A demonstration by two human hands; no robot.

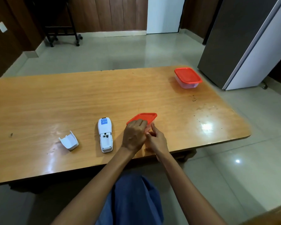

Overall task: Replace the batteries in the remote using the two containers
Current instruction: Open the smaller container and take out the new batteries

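Observation:
A white remote (105, 134) lies face down near the table's front edge, its battery bay open and looking empty. Its white cover (69, 140) lies apart to the left. Right of the remote stands a clear container with a red lid (145, 118). My left hand (134, 135) grips the near edge of that lid, which is tilted up. My right hand (156, 140) holds the container's clear body from the right. What is inside is hidden. A second clear container with a red lid (187, 77) stands closed at the far right.
The wooden table (55, 101) has a rounded far right corner. A grey refrigerator (243, 41) stands just beyond it. A black wheeled stand (62, 30) is on the tiled floor at the back left. My blue-clad lap is below the front edge.

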